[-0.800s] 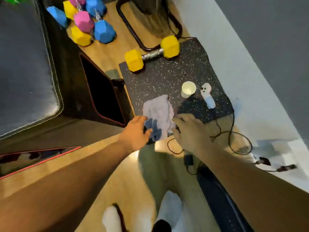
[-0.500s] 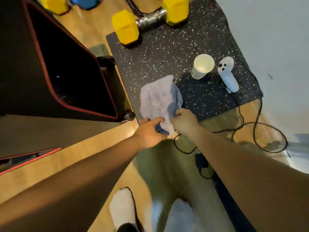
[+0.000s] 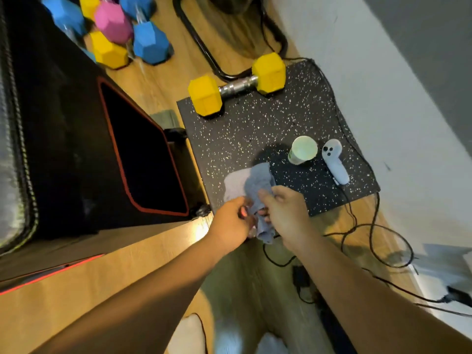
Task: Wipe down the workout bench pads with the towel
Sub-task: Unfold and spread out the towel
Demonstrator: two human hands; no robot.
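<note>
A grey-blue towel [image 3: 255, 185] hangs bunched over the near edge of a speckled black floor mat [image 3: 255, 129]. My left hand [image 3: 233, 222] pinches its lower left part, and my right hand [image 3: 283, 213] grips it from the right, fingers curled round the cloth. The towel's far part still touches the mat. The black bench pad with red piping [image 3: 143, 154] stands to the left, apart from both hands. A grey padded surface [image 3: 10, 149] shows at the far left edge.
On the mat stand a yellow dumbbell [image 3: 237, 85], a pale cup [image 3: 302, 150] and a white controller [image 3: 334, 160]. Black cables [image 3: 367, 241] loop over the wooden floor at right. Coloured dumbbells [image 3: 115, 34] cluster at the top left. A black metal frame [image 3: 204, 47] lies behind.
Both hands have closed on the towel and gathered it up from lying flat on the mat; it is now bunched and partly lifted toward me.
</note>
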